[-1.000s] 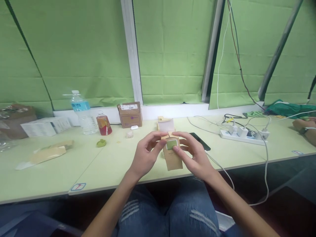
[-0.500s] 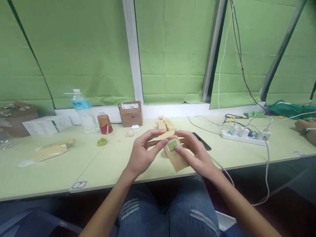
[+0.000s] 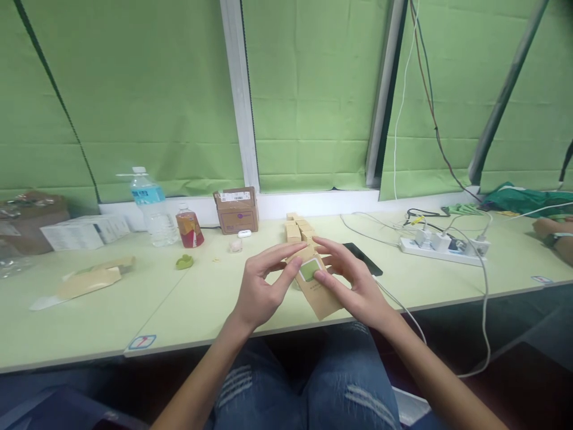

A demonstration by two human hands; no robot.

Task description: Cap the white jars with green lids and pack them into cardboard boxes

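Between both hands, over the table's front edge, I hold a small tan cardboard box (image 3: 323, 300) with a green square on its face. My left hand (image 3: 265, 286) pinches its upper left side, thumb on the front and fingers along the top. My right hand (image 3: 353, 280) grips the right side, its thumb beside the green square and its fingertips at the top edge. Behind the hands stand several small tan boxes (image 3: 293, 232) grouped together. A dark phone (image 3: 364, 258) lies to the right of my right hand.
To the left are a green clay-like piece (image 3: 184, 261), a red-labelled drink bottle (image 3: 190, 228), a water bottle (image 3: 156, 209), a brown carton (image 3: 237, 212) and a flattened tan packet (image 3: 92, 282). On the right, a white power strip (image 3: 441, 249) trails cables. Another person's arm (image 3: 553, 230) rests at the far right.
The flap at the top of the box stood raised and now lies pressed down under my fingers. The box and both hands are slightly lower.
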